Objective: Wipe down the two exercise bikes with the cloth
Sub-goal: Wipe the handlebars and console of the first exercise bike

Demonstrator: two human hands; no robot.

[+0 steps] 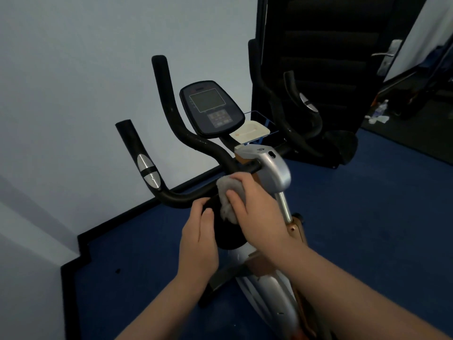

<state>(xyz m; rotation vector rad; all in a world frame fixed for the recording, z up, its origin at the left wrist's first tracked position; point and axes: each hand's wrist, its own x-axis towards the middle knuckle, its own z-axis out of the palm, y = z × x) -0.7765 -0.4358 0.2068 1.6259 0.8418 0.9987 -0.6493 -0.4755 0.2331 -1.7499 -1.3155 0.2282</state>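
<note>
A silver and black exercise bike stands in front of me, with black handlebars and a dark console. My right hand grips a grey cloth and presses it on the black handlebar stem just below the silver head. Beside it, my left hand curls round the same black part from the left. Only one bike is in view.
A pale wall is at the left, with a black skirting along the blue floor. A black door with a metal handle stands behind the bike. A pale tray sits behind the console. Clutter lies at the far right.
</note>
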